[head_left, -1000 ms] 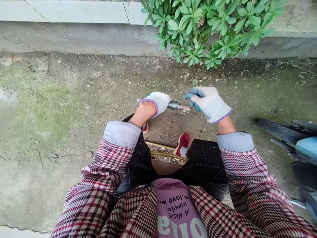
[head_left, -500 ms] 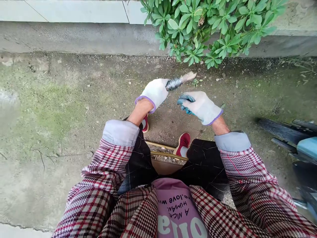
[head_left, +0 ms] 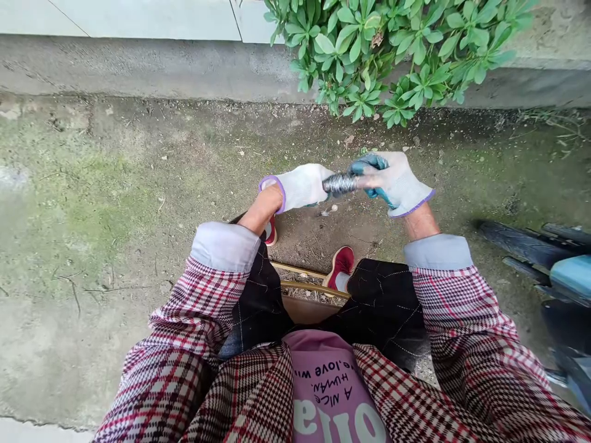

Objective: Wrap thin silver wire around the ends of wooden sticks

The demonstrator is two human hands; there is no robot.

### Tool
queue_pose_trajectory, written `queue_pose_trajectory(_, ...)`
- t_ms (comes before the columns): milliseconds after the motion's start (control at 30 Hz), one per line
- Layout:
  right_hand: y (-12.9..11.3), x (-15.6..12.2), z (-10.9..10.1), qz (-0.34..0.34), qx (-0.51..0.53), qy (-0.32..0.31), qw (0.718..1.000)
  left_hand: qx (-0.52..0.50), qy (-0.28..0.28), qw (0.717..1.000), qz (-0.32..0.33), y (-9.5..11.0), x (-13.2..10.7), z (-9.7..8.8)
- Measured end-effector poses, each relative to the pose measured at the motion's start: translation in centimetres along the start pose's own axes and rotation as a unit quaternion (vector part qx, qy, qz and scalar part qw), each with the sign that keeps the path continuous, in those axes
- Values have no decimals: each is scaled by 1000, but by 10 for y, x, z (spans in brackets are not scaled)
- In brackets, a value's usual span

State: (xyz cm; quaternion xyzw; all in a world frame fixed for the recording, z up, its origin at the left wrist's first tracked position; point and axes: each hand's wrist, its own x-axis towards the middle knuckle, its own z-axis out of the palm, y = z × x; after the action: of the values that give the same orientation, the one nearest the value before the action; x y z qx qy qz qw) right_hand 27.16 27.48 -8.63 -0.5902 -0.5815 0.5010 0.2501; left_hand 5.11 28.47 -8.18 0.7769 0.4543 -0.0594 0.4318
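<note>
The wire-wrapped stick is gripped in the gloved left hand, its fingers curled around it and mostly hidden. The fingers of the right hand, also gloved, are bent at the stick's other end; whether anything is pinched there cannot be told. The stick is held above the ground, between red shoes and a leafy bush.
</note>
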Motion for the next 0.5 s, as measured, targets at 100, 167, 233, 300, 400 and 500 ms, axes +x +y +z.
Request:
queue_pose_trajectory(100, -3, -3, 5, 15, 32, 31, 999, -151, 31, 988, 6, 2, 0, -3)
queue_pose_trajectory(167, -6, -7, 9, 23, 23, 37, 999, -235, 56, 970, 4, 4, 1, -3)
queue_pose_trajectory(233, -9, -11, 11, 27, -4, 38, 999, -278, 85, 956, -28, 6, 2, -4)
queue_pose_trajectory(300, -12, -15, 15, 13, -44, 34, 998, -278, 113, 951, -78, 5, 3, -6)
queue_pose_trajectory(400, -18, -22, 22, -16, -81, -11, 997, -180, 154, 962, -136, -2, 5, -11)
queue_pose_trajectory(500, -25, -29, 28, -43, -65, -76, 994, -26, 149, 973, -173, -12, 6, -9)
